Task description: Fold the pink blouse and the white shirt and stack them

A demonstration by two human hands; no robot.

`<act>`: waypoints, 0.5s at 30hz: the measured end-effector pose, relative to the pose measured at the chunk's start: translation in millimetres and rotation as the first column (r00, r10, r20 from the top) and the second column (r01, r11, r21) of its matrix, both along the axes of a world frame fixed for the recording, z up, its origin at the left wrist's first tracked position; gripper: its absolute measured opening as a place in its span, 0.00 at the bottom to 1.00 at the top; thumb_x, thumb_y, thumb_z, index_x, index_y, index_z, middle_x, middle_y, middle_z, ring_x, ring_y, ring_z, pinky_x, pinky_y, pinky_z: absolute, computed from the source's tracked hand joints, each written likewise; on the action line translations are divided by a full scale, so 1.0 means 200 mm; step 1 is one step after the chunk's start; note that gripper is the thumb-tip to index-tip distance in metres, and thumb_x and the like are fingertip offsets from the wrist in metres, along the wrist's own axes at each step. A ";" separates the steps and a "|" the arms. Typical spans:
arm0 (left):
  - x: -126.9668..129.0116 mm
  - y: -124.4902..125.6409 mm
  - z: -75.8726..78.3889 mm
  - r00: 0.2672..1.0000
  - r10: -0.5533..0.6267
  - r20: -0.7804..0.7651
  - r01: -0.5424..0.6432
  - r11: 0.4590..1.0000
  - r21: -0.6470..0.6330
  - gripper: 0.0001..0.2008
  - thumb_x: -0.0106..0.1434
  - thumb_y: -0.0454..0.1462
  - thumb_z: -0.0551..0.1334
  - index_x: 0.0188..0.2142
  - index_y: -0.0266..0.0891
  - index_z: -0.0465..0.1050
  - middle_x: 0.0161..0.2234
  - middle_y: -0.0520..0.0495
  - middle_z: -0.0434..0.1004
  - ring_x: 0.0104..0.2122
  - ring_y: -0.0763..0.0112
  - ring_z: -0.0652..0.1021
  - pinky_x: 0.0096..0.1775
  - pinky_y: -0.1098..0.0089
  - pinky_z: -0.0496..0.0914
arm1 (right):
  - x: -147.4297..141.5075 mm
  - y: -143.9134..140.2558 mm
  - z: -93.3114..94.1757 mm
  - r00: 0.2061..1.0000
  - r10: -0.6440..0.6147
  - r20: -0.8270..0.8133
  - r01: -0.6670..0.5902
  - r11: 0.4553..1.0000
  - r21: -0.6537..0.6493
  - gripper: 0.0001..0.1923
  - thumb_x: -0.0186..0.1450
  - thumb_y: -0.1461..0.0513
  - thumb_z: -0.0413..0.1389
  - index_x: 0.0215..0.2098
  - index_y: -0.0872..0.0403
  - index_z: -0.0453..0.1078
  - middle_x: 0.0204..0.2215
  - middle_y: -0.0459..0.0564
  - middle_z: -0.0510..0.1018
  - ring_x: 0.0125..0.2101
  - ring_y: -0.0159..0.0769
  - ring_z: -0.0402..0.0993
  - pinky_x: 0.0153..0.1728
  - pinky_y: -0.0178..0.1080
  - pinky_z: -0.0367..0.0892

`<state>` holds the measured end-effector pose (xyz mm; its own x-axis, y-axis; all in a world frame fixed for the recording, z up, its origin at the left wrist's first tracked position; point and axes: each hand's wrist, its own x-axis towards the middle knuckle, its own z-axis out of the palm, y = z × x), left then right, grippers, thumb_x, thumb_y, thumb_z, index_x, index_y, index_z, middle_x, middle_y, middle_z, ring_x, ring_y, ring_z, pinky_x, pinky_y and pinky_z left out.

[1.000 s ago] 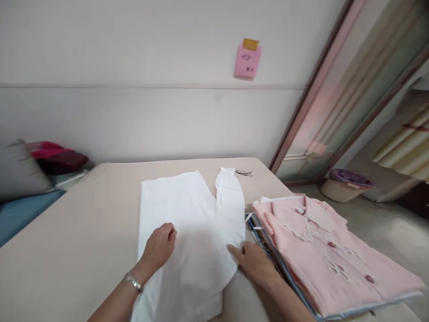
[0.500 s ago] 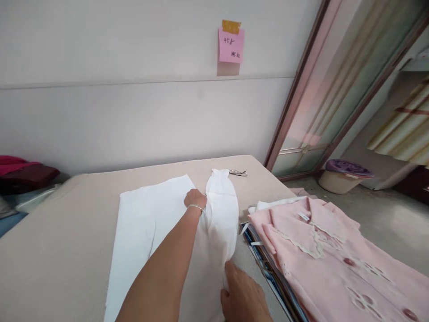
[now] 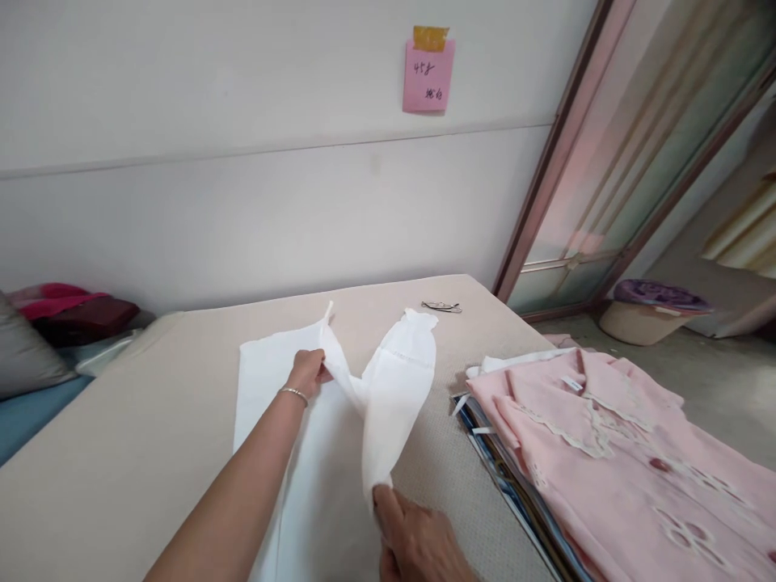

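so the white garment is spread on the beige table, centre of the frame, and both hands are on it. the left hand is out at arm's length in the middle of the picture, fingers closed on the cloth right by the top edge. half a second back it sat further right, at the base of the sleeve; now it's pulled left a bit and a corner of fabric stands up in a little peak above it.

the right hand is at the bottom centre, pinched shut on the lower end of the sleeve. a second ago both hands were just resting flat on the cloth, so this is a real change — the sleeve has come up off the table and swung away from the body panel, and there's a v-shaped gap between them where they used to lie side by side. my read is that it's being pulled taut between the two grips.

other stuff: folded pink blouse on a stack at lower right, small metal snips past the sleeve near the far edge, a pink note taped on the wall at the top, and a grey cushion with red cloth at far left.
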<state>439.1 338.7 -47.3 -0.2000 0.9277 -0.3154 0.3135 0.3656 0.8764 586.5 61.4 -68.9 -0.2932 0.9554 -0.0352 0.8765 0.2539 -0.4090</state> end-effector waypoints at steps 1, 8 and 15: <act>-0.06 -0.01 0.00 1.000 0.017 0.021 -0.017 1.000 -0.014 0.04 0.54 0.28 0.60 0.30 0.35 0.66 0.21 0.48 0.71 0.22 0.71 0.75 0.30 0.68 0.76 | -0.03 -0.01 -0.03 0.999 0.042 0.025 -0.043 0.999 0.022 0.21 0.55 0.71 0.52 0.45 0.49 0.63 0.34 0.47 0.81 0.29 0.41 0.80 0.21 0.36 0.55; -0.22 -0.07 -0.02 0.995 0.007 -0.100 -0.010 0.999 -0.034 0.05 0.59 0.32 0.62 0.35 0.32 0.69 0.27 0.41 0.76 0.30 0.61 0.80 0.34 0.63 0.77 | -0.20 -0.09 -0.31 0.979 0.059 0.193 -0.106 0.964 0.244 0.15 0.63 0.69 0.55 0.46 0.48 0.63 0.34 0.46 0.78 0.29 0.42 0.77 0.23 0.38 0.61; 0.03 -0.12 0.06 0.691 -0.129 -0.711 0.342 0.925 0.165 0.15 0.67 0.36 0.56 0.52 0.33 0.66 0.55 0.29 0.70 0.57 0.51 0.72 0.54 0.57 0.67 | -0.23 -0.07 -0.32 0.983 0.057 0.176 -0.099 0.966 0.238 0.14 0.62 0.68 0.55 0.45 0.48 0.63 0.35 0.48 0.76 0.29 0.40 0.74 0.23 0.37 0.63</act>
